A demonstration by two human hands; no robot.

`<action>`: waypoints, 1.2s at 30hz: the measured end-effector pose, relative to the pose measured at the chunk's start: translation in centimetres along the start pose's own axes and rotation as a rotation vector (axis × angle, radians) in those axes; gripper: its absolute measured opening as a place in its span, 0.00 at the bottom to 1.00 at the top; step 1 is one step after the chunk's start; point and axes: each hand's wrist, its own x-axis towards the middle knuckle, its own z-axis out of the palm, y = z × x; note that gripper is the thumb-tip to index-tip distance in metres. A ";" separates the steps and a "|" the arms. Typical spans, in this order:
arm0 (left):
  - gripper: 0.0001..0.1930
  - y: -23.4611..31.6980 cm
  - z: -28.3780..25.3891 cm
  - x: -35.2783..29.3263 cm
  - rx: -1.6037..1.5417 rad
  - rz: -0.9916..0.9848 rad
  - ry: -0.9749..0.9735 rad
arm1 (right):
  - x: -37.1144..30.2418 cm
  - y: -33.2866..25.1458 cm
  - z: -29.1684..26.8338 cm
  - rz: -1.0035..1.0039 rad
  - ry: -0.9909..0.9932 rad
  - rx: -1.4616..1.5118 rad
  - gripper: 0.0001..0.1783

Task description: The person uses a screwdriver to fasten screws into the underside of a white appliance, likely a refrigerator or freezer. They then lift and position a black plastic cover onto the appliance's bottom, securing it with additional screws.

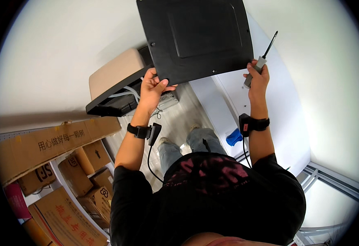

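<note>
A flat black plastic panel (206, 33) with a raised rectangle and small screw holes is held up in front of me. My left hand (150, 91) is closed on its lower left corner, thumb on the face. At the lower right corner, my right hand (258, 78) grips the panel's edge. The same hand also holds a screwdriver (260, 64) with a grey handle, its dark shaft pointing up and right. Behind my left hand stands a beige and black appliance (116, 76). Pale tubes (126, 93) show in its open side.
Cardboard boxes (75, 176) fill shelving at the lower left, under a long cardboard piece (60, 137). A white table (278, 123) stands at my right, bearing a blue item (233, 137). My feet are on a light floor (179, 112). Straps with cabled devices are on both forearms.
</note>
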 end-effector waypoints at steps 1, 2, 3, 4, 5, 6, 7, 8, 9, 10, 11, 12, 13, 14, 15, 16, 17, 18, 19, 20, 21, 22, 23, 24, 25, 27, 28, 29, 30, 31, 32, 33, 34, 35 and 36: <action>0.13 0.4 -0.7 -1.0 0.009 0.010 0.007 | -0.2 -0.7 0.3 -0.043 -0.010 -0.023 0.11; 0.13 0.8 -1.5 -2.0 0.017 0.020 0.013 | -0.4 -1.4 0.6 -0.086 -0.019 -0.046 0.11; 0.13 1.2 -2.2 -3.1 0.026 0.030 0.017 | -0.7 -2.0 0.9 -0.130 -0.026 -0.068 0.11; 0.14 1.7 -2.7 -4.2 0.025 0.040 0.024 | -1.0 -2.4 0.9 -0.124 -0.071 -0.043 0.10; 0.14 2.1 -3.3 -5.4 0.028 0.046 0.023 | -1.6 -2.9 1.2 -0.105 -0.104 -0.036 0.10; 0.14 2.6 -3.9 -6.5 0.031 0.053 0.021 | -2.2 -3.4 1.4 -0.087 -0.135 -0.028 0.10; 0.14 3.0 -4.5 -7.7 0.036 0.059 0.019 | -3.0 -3.7 1.8 -0.069 -0.167 -0.021 0.10; 0.13 3.5 -5.0 -8.9 0.042 0.078 0.023 | -3.8 -3.8 2.1 -0.034 -0.195 -0.004 0.10; 0.13 3.9 -5.7 -10.0 0.056 0.079 0.025 | -4.7 -3.9 2.4 0.002 -0.223 0.012 0.09; 0.13 4.3 -6.6 -11.2 0.068 0.079 0.027 | -5.7 -4.0 2.9 0.038 -0.250 0.025 0.09; 0.13 4.7 -7.4 -12.4 0.079 0.078 0.029 | -6.7 -3.9 3.4 0.060 -0.262 0.038 0.09; 0.14 5.2 -8.1 -13.6 0.078 0.094 0.024 | -7.7 -3.7 4.0 0.082 -0.273 0.050 0.09; 0.14 5.5 -9.1 -14.9 0.104 0.096 0.016 | -8.7 -3.4 4.7 0.108 -0.292 0.062 0.09; 0.14 5.6 -10.4 -16.2 0.129 0.098 0.009 | -9.7 -3.2 5.3 0.113 -0.305 0.083 0.09; 0.14 5.8 -11.4 -17.4 0.155 0.099 0.001 | -10.7 -3.1 6.0 0.118 -0.318 0.104 0.09; 0.12 6.4 -12.0 -18.7 0.184 0.074 0.036 | -11.8 -2.8 6.9 0.124 -0.331 0.126 0.09; 0.11 6.4 -13.2 -19.9 0.232 0.067 0.068 | -12.9 -2.3 7.8 0.155 -0.330 0.145 0.10; 0.10 6.0 -14.7 -21.1 0.280 0.059 0.100 | -13.9 -1.6 8.7 0.186 -0.330 0.163 0.11; 0.09 5.6 -16.9 -22.1 0.329 0.056 0.135 | -14.9 -0.9 10.1 0.215 -0.333 0.183 0.12; 0.05 4.7 -18.4 -23.0 0.463 0.071 0.132 | -15.6 0.0 10.5 0.221 -0.325 0.210 0.12; 0.04 3.7 -19.6 -23.8 0.568 0.057 0.176 | -16.3 1.2 10.8 0.228 -0.317 0.237 0.13; 0.03 3.3 -20.6 -24.5 0.671 0.034 0.214 | -17.3 2.5 11.3 0.239 -0.300 0.260 0.14; 0.03 3.0 -21.3 -25.5 0.776 0.006 0.255 | -18.4 3.6 11.6 0.245 -0.305 0.250 0.15; 0.06 2.3 -21.2 -26.1 0.743 0.114 0.334 | -19.5 4.6 11.8 0.251 -0.308 0.241 0.15; 0.07 1.8 -21.8 -26.9 0.798 0.074 0.359 | -20.4 5.9 11.9 0.258 -0.310 0.230 0.16; 0.09 0.8 -22.2 -28.3 0.910 -0.011 0.405 | -21.2 9.4 10.6 0.305 -0.330 0.279 0.17; 0.12 0.1 -22.0 -28.9 0.939 0.041 0.433 | -21.9 10.7 10.0 0.329 -0.335 0.301 0.17; 0.12 -0.9 -22.5 -29.4 0.998 0.042 0.442 | -22.6 11.7 9.4 0.353 -0.341 0.324 0.17; 0.12 -2.3 -23.1 -29.8 1.057 0.043 0.449 | -23.3 12.5 8.9 0.384 -0.340 0.336 0.17; 0.12 -3.5 -23.4 -29.9 1.113 0.047 0.447 | -23.4 13.7 7.8 0.385 -0.331 0.312 0.17; 0.13 -3.8 -23.1 -29.9 1.139 0.062 0.429 | -23.4 15.1 6.9 0.389 -0.322 0.292 0.17; 0.14 -4.0 -22.7 -29.5 1.117 0.052 0.430 | -23.3 16.3 6.1 0.392 -0.314 0.274 0.17; 0.14 -4.3 -22.3 -29.0 1.095 0.043 0.431 | -23.3 16.6 6.0 0.382 -0.301 0.262 0.16; 0.14 -4.6 -22.2 -28.6 1.073 0.035 0.432 | -23.0 17.3 5.7 0.374 -0.314 0.225 0.15; 0.13 -5.3 -22.7 -28.2 1.127 0.038 0.429 | -22.4 18.1 5.2 0.366 -0.328 0.187 0.15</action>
